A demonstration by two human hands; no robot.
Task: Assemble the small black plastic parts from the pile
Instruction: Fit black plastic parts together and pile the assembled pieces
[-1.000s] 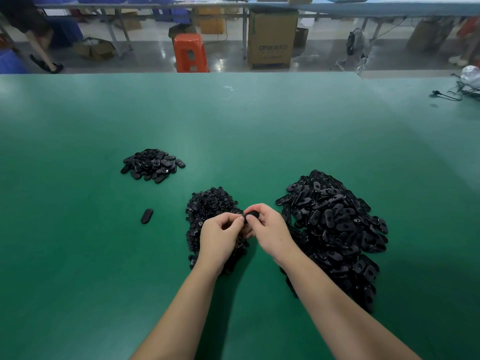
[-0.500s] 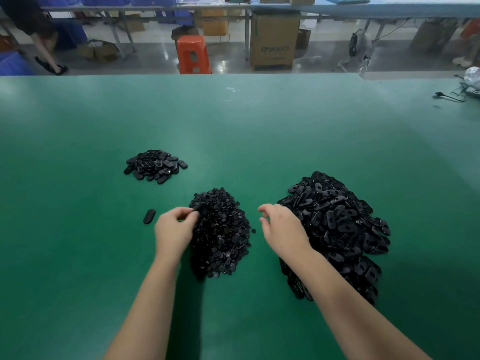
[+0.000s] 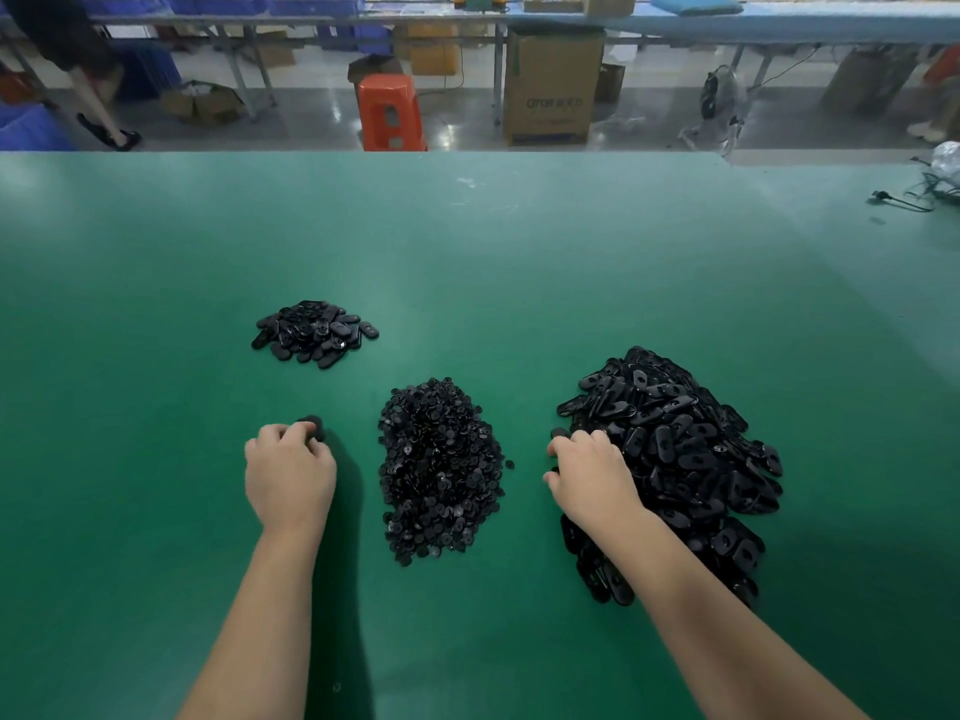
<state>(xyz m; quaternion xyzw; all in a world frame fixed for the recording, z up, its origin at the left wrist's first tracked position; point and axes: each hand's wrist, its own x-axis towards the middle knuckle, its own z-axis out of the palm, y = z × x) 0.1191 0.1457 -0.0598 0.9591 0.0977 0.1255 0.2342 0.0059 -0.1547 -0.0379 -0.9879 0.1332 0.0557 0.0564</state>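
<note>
Small black plastic parts lie in three heaps on the green table point(image 3: 467, 241), and the heap of small round pieces point(image 3: 441, 470) in the middle serves as the landmark. To its right, well apart from it, is the big pile of oblong shells point(image 3: 670, 459); beyond it and to the left is a much smaller heap of oblong pieces point(image 3: 314, 332), which I judge to be the finished assemblies. By that reading only a small share is done, and the two supply heaps leave a great deal to go. The left hand point(image 3: 288, 475), left of the round heap, has its fingers curled down over one dark oblong piece point(image 3: 311, 427) at its fingertips; whether it grips that piece or only touches it I cannot tell. The right hand point(image 3: 589, 472) rests at the near-left edge of the shell pile, fingers bent onto the shells, with a dark piece point(image 3: 559, 433) by its fingertips; a pinch is not plainly shown. The right forearm hides part of the shell pile, and individual round pieces are too small to make out.
</note>
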